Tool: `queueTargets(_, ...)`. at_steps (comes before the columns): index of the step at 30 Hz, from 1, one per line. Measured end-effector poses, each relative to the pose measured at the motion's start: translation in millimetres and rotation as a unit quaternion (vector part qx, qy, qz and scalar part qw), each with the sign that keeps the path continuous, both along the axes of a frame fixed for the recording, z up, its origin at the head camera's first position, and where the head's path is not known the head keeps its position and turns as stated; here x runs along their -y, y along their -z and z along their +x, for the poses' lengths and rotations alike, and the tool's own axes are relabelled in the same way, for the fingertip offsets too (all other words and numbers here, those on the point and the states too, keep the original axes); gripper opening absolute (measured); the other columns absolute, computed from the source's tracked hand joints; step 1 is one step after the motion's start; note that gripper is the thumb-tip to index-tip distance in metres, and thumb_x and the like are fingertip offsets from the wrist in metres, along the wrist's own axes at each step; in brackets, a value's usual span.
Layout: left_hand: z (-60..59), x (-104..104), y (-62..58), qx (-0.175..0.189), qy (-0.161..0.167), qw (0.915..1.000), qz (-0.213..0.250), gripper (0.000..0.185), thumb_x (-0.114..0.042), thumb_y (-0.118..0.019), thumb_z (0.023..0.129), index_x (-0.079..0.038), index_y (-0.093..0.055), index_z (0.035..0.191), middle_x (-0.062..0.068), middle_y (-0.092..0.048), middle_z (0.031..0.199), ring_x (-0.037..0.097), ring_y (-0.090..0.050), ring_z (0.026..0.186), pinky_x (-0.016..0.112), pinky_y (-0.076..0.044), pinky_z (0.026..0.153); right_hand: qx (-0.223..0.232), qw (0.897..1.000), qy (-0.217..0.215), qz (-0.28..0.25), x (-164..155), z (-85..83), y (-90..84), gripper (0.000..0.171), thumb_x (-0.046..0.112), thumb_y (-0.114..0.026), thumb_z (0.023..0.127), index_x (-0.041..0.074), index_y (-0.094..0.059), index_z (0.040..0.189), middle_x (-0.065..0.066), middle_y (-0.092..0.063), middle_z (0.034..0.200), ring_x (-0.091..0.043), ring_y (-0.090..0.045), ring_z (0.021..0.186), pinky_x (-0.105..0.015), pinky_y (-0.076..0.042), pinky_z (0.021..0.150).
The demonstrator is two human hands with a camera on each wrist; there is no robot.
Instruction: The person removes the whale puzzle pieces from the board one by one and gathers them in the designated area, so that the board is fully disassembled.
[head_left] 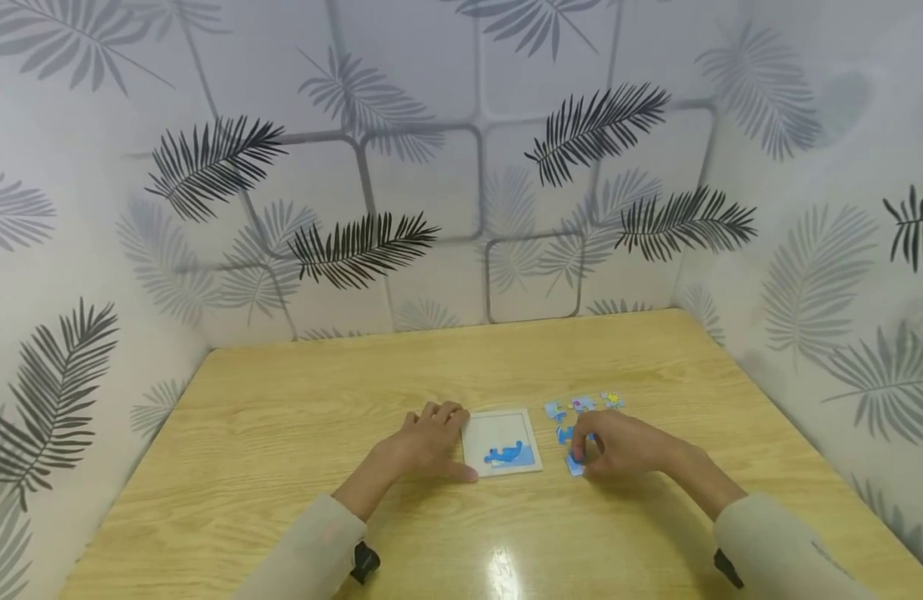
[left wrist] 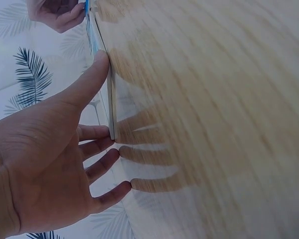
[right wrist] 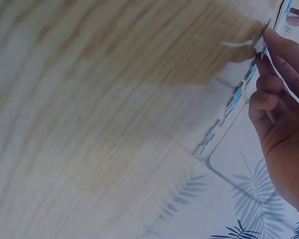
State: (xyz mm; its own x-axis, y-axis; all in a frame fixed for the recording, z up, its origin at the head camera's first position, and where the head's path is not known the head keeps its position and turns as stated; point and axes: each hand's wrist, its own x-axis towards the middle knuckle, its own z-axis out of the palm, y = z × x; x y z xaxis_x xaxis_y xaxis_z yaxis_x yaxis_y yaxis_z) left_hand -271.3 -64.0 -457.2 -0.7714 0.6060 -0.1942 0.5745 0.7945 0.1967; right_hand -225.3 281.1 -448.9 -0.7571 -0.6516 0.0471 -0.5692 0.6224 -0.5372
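Both hands were seen on a light wooden table (head_left: pixel 281 433), toward its near edge. By the left hand (head_left: pixel 427 442) a square white puzzle tray (head_left: pixel 501 442) was steadied: the fingers were laid straight and relaxed along its left edge, the thumb pressed at its near left corner, nothing gripped. One blue patch of fitted pieces was shown in the tray's near right part. By the right hand (head_left: pixel 619 446), just right of the tray, a small blue cardboard puzzle piece (head_left: pixel 574 467) was pinched between curled fingertips, low against the tabletop. A few loose blue and yellow puzzle pieces (head_left: pixel 584 406) were spread just beyond that hand, toward the table's far edge. Pale long sleeves (head_left: pixel 776 550) were worn on both arms. Leaf-patterned white wall panels (head_left: pixel 206 167) were stood around three of the table's edges.
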Motion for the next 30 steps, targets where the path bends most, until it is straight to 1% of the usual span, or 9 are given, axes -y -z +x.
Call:
queueTargets(6, -3.5, 2, 5.7, -0.010, 0.005, 0.9999, -0.001, 0.096, -0.065, -0.072, 0.089, -0.012, -0.033, 0.158, 0.011, -0.029, 0.165, 0.037, -0.030, 0.147, 0.064, -0.031, 0.113, 0.017, 1.000, 0.007, -0.006, 2, -0.1, -0.5, 0.022, 0.001, -0.080, 0.082, 0.015, -0.067, 0.094, 0.002, -0.065, 0.097, -0.006, -0.049, 0.069, -0.024, -0.045, 0.063)
queueTargets(9, -2.5, 2, 5.1, -0.010, 0.005, 0.9999, -0.002, 0.096, -0.066, -0.072, 0.088, -0.013, -0.033, 0.159, 0.011, -0.029, 0.165, 0.037, -0.030, 0.147, 0.064, -0.031, 0.113, 0.019, 1.000, 0.007, -0.007, 3, 0.1, -0.1, 0.021, 0.002, -0.080, 0.082, 0.015, -0.067, 0.093, 0.001, -0.064, 0.097, -0.006, -0.048, 0.070, -0.024, -0.044, 0.064)
queueTargets(12, 1.1, 2, -0.3, -0.005, 0.004, 1.0000, -0.006, 0.095, -0.063, -0.072, 0.090, -0.012, -0.032, 0.159, 0.011, -0.029, 0.165, 0.036, -0.029, 0.148, 0.063, -0.031, 0.113, 0.011, 1.000, 0.006, -0.004, 3, -0.8, 0.3, 0.019, 0.004, -0.081, 0.083, 0.017, -0.070, 0.091, 0.002, -0.062, 0.098, -0.007, -0.049, 0.073, -0.025, -0.046, 0.067)
queueTargets(13, 2.5, 2, -2.7, -0.003, 0.005, 0.9999, -0.008, 0.094, -0.062, -0.072, 0.091, -0.011, -0.031, 0.159, 0.012, -0.029, 0.165, 0.037, -0.029, 0.148, 0.062, -0.031, 0.113, 0.005, 1.000, 0.005, -0.003, 3, -1.7, 0.5, 0.018, 0.005, -0.082, 0.083, 0.018, -0.071, 0.090, 0.002, -0.062, 0.099, -0.007, -0.050, 0.073, -0.029, -0.050, 0.074)
queueTargets(17, 7.5, 2, -11.8, 0.001, 0.006, 0.9999, -0.011, 0.093, -0.061, -0.071, 0.092, -0.010, -0.031, 0.160, 0.012, -0.029, 0.165, 0.036, -0.029, 0.149, 0.061, -0.031, 0.114, -0.021, 1.000, -0.005, -0.018, 6, -8.1, 0.7, 0.013, 0.010, -0.084, 0.086, 0.019, -0.076, 0.091, 0.001, -0.061, 0.099, -0.006, -0.050, 0.070, -0.030, -0.052, 0.073)
queueTargets(19, 8.1, 2, -12.4, 0.002, 0.004, 0.9999, -0.009, 0.093, -0.061, -0.071, 0.092, -0.010, -0.031, 0.160, 0.011, -0.029, 0.165, 0.036, -0.029, 0.148, 0.061, -0.031, 0.114, -0.023, 0.999, -0.008, -0.031, 10, -12.2, 1.0, 0.011, 0.011, -0.083, 0.088, 0.018, -0.077, 0.095, 0.000, -0.062, 0.098, -0.005, -0.050, 0.068, -0.029, -0.052, 0.071)
queueTargets(20, 8.2, 2, -12.1, 0.003, 0.002, 1.0000, -0.008, 0.093, -0.061, -0.071, 0.092, -0.011, -0.032, 0.160, 0.011, -0.030, 0.165, 0.035, -0.029, 0.148, 0.060, -0.031, 0.114, -0.020, 0.999, -0.010, -0.040, 13, -13.9, 0.9, 0.011, 0.011, -0.082, 0.089, 0.017, -0.077, 0.098, -0.001, -0.062, 0.099, -0.005, -0.050, 0.067, -0.026, -0.048, 0.063)
queueTargets(26, 3.6, 1, -3.2, 0.001, -0.002, 1.0000, -0.009, 0.096, -0.063, -0.071, 0.091, -0.012, -0.030, 0.161, 0.010, -0.028, 0.166, 0.036, -0.028, 0.150, 0.062, -0.030, 0.115, 0.024, 0.997, -0.022, -0.075, 37, -22.0, -1.1, 0.027, 0.010, -0.078, 0.093, 0.011, -0.072, 0.119, -0.005, -0.071, 0.109, -0.008, -0.055, 0.065, -0.027, -0.050, 0.061)
queueTargets(30, 3.4, 2, -3.5, -0.001, -0.002, 1.0000, -0.008, 0.095, -0.064, -0.071, 0.091, -0.011, -0.031, 0.160, 0.011, -0.029, 0.165, 0.037, -0.029, 0.149, 0.062, -0.030, 0.115, 0.069, 0.994, -0.021, -0.076, 57, -25.6, -1.2, 0.039, 0.014, -0.078, 0.094, 0.010, -0.067, 0.131, -0.007, -0.071, 0.115, -0.012, -0.061, 0.064, -0.028, -0.051, 0.060)
